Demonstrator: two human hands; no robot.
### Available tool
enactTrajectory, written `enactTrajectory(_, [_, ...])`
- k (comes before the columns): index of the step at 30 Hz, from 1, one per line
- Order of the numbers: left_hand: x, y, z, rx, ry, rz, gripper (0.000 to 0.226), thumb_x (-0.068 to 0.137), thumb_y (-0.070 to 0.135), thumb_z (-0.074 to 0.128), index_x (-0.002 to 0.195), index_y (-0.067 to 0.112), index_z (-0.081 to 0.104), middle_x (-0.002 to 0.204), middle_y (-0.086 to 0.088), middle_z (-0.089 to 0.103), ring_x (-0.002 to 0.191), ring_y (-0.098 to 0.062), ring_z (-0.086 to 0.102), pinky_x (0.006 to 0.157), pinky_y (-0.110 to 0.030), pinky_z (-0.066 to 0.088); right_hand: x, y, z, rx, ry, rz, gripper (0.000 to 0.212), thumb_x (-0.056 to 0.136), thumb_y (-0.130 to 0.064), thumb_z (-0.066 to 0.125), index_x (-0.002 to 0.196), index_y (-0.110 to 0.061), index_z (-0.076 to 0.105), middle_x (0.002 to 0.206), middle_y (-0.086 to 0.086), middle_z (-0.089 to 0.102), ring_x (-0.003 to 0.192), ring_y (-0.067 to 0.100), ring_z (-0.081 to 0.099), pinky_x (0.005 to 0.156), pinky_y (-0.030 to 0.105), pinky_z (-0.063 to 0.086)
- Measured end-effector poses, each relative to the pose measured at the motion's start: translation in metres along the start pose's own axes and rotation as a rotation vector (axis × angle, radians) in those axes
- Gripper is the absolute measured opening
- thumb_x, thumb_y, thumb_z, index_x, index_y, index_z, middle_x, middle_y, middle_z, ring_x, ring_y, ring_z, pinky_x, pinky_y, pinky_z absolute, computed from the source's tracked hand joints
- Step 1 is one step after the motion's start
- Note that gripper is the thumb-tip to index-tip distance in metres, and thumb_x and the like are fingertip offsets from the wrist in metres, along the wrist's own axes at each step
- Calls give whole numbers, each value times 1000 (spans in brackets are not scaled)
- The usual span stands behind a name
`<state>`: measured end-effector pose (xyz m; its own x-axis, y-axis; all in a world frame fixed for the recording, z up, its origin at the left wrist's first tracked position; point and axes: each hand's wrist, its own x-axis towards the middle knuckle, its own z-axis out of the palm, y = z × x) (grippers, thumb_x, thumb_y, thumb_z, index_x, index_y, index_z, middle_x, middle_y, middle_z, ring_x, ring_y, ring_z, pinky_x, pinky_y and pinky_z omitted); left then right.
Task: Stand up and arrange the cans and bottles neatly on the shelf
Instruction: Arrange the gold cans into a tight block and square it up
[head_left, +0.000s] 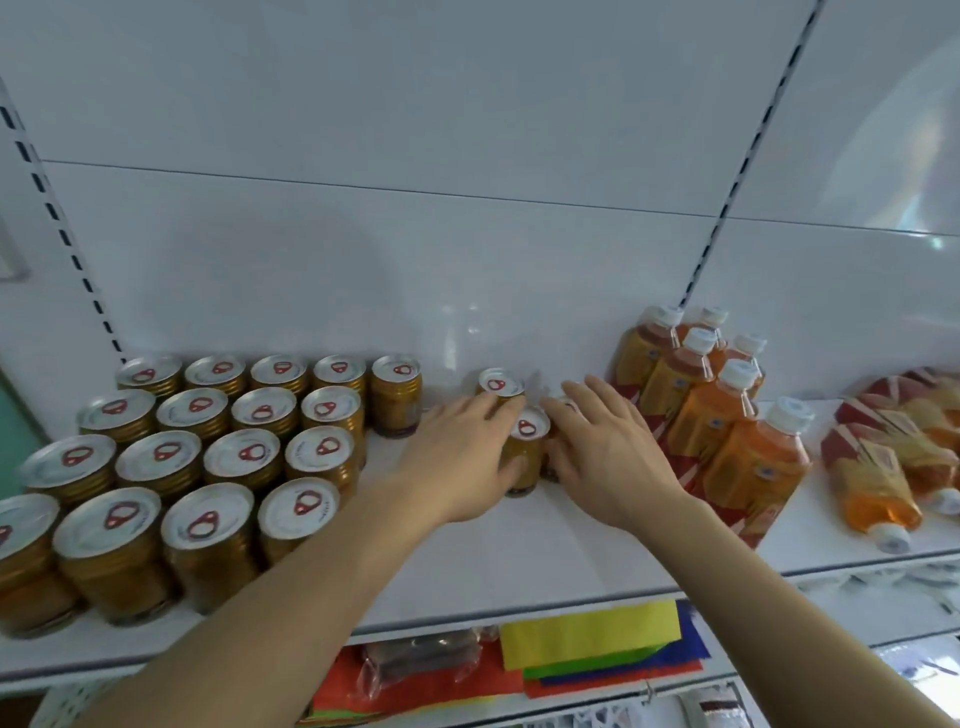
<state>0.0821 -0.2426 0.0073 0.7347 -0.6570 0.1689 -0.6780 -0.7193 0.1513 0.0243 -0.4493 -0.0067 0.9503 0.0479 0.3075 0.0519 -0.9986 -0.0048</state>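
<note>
Three loose gold cans with silver pull-tab lids stand mid-shelf: a far can (500, 385), a near can (531, 432) and a third can (551, 457) mostly hidden under my right hand. My left hand (462, 457) cups the near can from the left, its fingertips touching the far can. My right hand (608, 452) reaches in from the right, fingers spread, thumb wrapped round the hidden can. A block of upright cans (208, 441) fills the shelf's left. Upright orange bottles (717, 415) with white caps stand to the right. Several bottles (883, 467) lie flat at far right.
The white shelf (519, 571) has bare board in front of the loose cans and a gap between them and the can block. The white back panel rises behind. Below the shelf edge lie coloured packets (587, 639) and a wrapped dark item (415, 660).
</note>
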Motion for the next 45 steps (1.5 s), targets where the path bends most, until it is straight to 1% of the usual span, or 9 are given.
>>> enactTrajectory(3, [15, 14, 20, 17, 10, -92, 65, 101, 56, 53, 157, 26, 38, 155, -4, 47, 138, -32, 50, 108, -48, 45, 23, 13, -3, 55, -40, -55, 63, 98, -39, 27, 153, -23, 53, 162, 12, 47, 157, 41, 29, 126, 58, 29])
enactTrajectory(6, [20, 21, 32, 78, 16, -158, 45, 102, 51, 55, 137, 22, 55, 135, -7, 56, 120, -33, 60, 94, -46, 50, 48, 18, -4, 71, -35, -119, 54, 105, -28, 40, 157, -22, 50, 164, 9, 45, 157, 39, 27, 126, 51, 25])
enactTrajectory(10, [8, 20, 25, -6, 66, -194, 40, 101, 49, 58, 133, 25, 57, 126, -5, 58, 110, -31, 62, 85, -44, 54, 81, 17, 2, 89, -135, -205, 51, 109, -29, 48, 160, -29, 46, 168, 3, 40, 158, 33, 24, 129, 49, 22])
enactTrajectory(15, [-25, 2, 11, 120, 96, -189, 38, 98, 57, 55, 119, 26, 59, 118, 0, 60, 108, -25, 56, 87, -39, 47, 100, 9, 12, 93, -260, -201, 53, 106, -35, 55, 158, -35, 48, 161, 2, 48, 153, 32, 31, 122, 47, 32])
enactTrajectory(21, [-63, -18, -1, 219, 98, -212, 41, 98, 60, 50, 122, 29, 63, 126, 2, 63, 123, -24, 51, 103, -44, 44, 100, -5, 19, 169, -172, -269, 37, 100, -35, 68, 136, -30, 72, 122, 2, 71, 124, 27, 56, 99, 39, 48])
enactTrajectory(30, [-81, -33, -15, 273, 86, -248, 43, 99, 55, 58, 132, 29, 66, 138, 3, 57, 134, -25, 43, 111, -46, 37, 103, -69, 32, 283, -49, -462, 21, 95, -33, 75, 113, -23, 81, 102, -2, 77, 106, 29, 65, 90, 48, 56])
enactTrajectory(33, [-85, -37, -16, 277, 100, -257, 44, 100, 55, 55, 135, 29, 65, 140, 3, 56, 136, -25, 41, 114, -47, 36, 109, -83, 28, 280, -88, -426, 26, 99, -38, 71, 121, -28, 80, 111, -4, 75, 123, 26, 56, 100, 49, 51])
enactTrajectory(37, [-87, -44, -17, 263, 100, -278, 43, 99, 54, 59, 133, 29, 66, 140, 2, 57, 136, -26, 42, 115, -46, 36, 114, -93, 22, 219, -134, -401, 31, 104, -44, 63, 132, -38, 75, 141, -4, 62, 143, 26, 39, 113, 47, 40])
enactTrajectory(45, [-89, -47, -16, 223, 109, -267, 45, 102, 54, 56, 139, 29, 58, 145, 2, 51, 137, -24, 41, 115, -44, 36, 109, -99, 28, 254, -56, -403, 23, 99, -39, 72, 119, -33, 82, 139, 5, 66, 140, 34, 46, 108, 54, 46])
